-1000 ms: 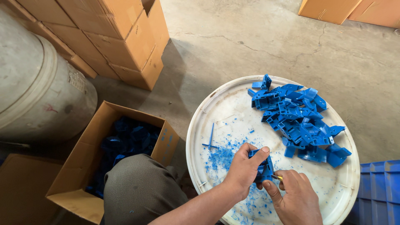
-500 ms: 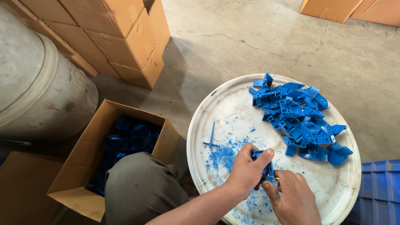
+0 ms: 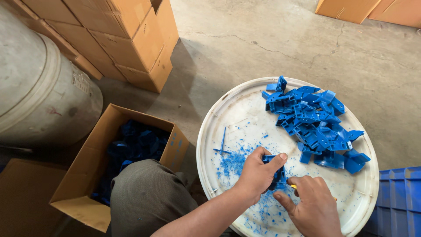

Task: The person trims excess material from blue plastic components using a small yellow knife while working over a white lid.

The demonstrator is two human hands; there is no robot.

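My left hand grips a small blue plastic part over the near side of a round white tray. My right hand is closed around a small tool with a yellow bit pressed against that part. A pile of several blue plastic parts lies on the tray's far right. Blue shavings and a thin blue sprue are scattered on the tray's left.
An open cardboard box holding blue parts stands left of my knee. A grey drum and stacked cartons are at the left. A blue crate sits at the right edge. More cartons stand far right.
Both hands have stayed over the tray's near side, shifting only slightly around the blue part. The view has drifted a little.
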